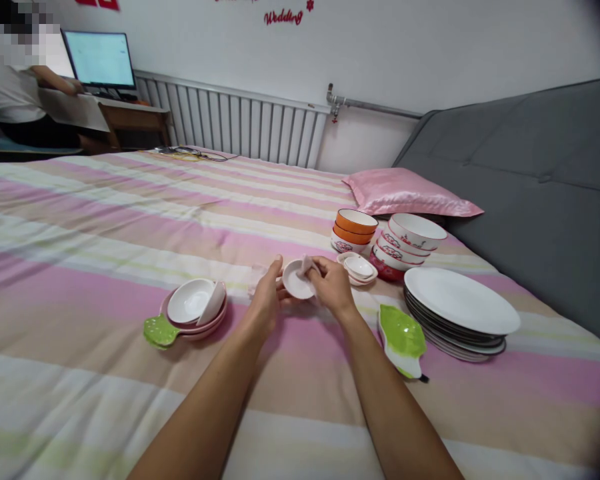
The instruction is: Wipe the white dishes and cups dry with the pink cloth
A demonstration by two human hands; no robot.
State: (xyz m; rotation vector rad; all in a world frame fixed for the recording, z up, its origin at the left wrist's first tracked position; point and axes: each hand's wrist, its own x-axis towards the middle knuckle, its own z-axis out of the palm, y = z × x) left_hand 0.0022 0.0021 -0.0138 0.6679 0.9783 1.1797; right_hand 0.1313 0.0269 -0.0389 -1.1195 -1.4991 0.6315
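Between my hands is a small white dish (295, 283), tilted with its hollow towards me. My left hand (269, 293) grips it from the left, thumb raised and fingers beneath. In my right hand (334, 283) is a pale pink cloth (307, 265), pinched and pressed against the dish's rim and inside. More thin, pale material shows behind my left hand. To the left sits a stack of pink strawberry-shaped dishes with a green leaf handle (160, 331), holding small white dishes (191, 301). Just beyond my right hand lie small stacked dishes (359, 268).
On the right are a green leaf-shaped dish (403, 333), a stack of plates (463, 300), white patterned bowls (415, 233) and orange bowls (355, 223). Behind them lies a pink pillow (405, 189) by the grey headboard (520, 147). A person (15, 87) sits at a desk, far left.
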